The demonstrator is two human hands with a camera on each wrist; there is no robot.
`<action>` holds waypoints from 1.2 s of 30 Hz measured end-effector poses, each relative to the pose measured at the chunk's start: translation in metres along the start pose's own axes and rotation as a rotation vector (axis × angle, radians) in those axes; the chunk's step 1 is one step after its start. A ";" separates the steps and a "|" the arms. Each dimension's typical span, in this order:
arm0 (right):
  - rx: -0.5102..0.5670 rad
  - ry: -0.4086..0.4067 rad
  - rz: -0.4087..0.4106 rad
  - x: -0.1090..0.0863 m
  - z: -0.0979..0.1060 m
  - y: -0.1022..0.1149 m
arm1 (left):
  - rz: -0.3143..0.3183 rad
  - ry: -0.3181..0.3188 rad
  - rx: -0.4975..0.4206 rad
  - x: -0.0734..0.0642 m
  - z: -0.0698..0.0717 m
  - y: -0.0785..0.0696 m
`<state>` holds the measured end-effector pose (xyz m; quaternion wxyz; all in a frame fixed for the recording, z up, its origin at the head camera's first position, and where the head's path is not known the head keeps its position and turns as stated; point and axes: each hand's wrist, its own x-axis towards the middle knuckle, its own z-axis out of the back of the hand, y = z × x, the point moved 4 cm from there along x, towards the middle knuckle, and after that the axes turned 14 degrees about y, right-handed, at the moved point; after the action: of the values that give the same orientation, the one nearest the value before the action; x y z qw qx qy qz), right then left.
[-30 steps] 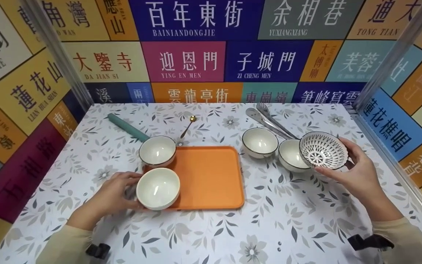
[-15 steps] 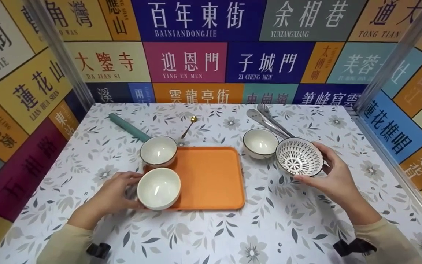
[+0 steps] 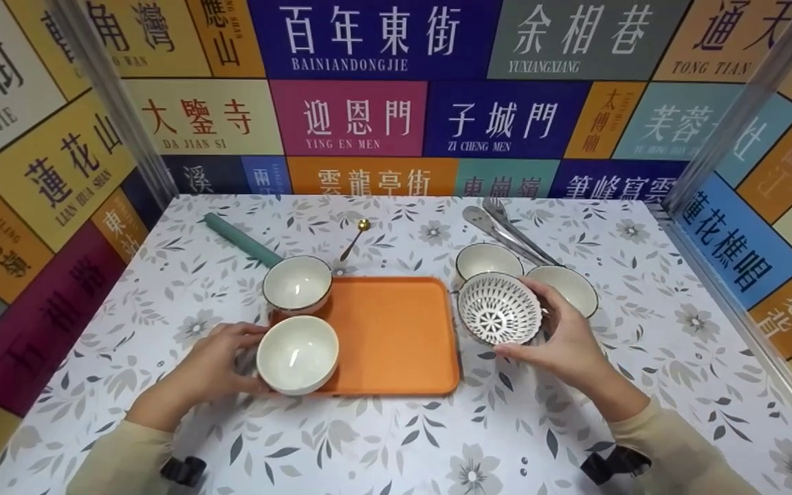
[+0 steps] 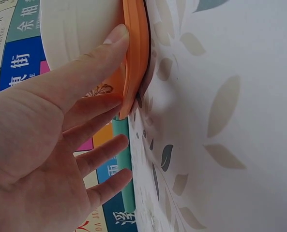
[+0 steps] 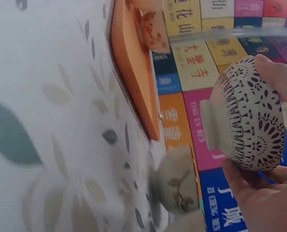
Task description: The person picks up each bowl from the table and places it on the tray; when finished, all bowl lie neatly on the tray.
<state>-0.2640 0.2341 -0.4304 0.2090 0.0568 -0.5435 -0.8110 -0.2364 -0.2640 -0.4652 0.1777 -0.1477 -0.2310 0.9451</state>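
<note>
My right hand (image 3: 548, 335) grips a black-and-white patterned bowl (image 3: 499, 308) from its right side and holds it tilted above the table, just right of the orange tray (image 3: 396, 337). In the right wrist view its fingers (image 5: 274, 72) curl over the patterned bowl's (image 5: 249, 116) rim. My left hand (image 3: 231, 354) rests against a white bowl (image 3: 298, 354) on the tray's near left corner. In the left wrist view the thumb (image 4: 99, 53) lies on that bowl's (image 4: 75, 29) side and the other fingers are stretched out beside the tray's edge (image 4: 136, 53).
A second white bowl (image 3: 298, 283) sits on the tray's far left corner. Two more white bowls (image 3: 487, 258) (image 3: 571, 285) stand right of the tray. Metal tongs (image 3: 506, 230), a gold spoon (image 3: 355, 237) and a green roll (image 3: 241, 239) lie further back. Metal posts and walls close in both sides.
My right hand has carried the patterned bowl leftward and nearer, from above the right-hand white bowls to just beside the tray. The left hand and its bowl stayed put.
</note>
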 end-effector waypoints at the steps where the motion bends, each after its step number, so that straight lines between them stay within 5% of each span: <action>1: 0.008 0.015 0.001 0.003 -0.006 -0.001 | -0.001 0.002 -0.003 0.000 0.000 0.000; 20: 0.026 0.169 -0.008 0.087 -0.111 0.001 | -0.008 -0.018 0.054 -0.001 0.003 -0.003; 36: 0.046 0.260 -0.072 0.121 -0.154 -0.006 | 0.006 -0.004 0.031 -0.002 0.001 -0.002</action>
<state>-0.3264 0.0556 -0.4810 0.2470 0.1856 -0.5279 -0.7911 -0.2346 -0.2630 -0.4630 0.1767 -0.1434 -0.2162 0.9495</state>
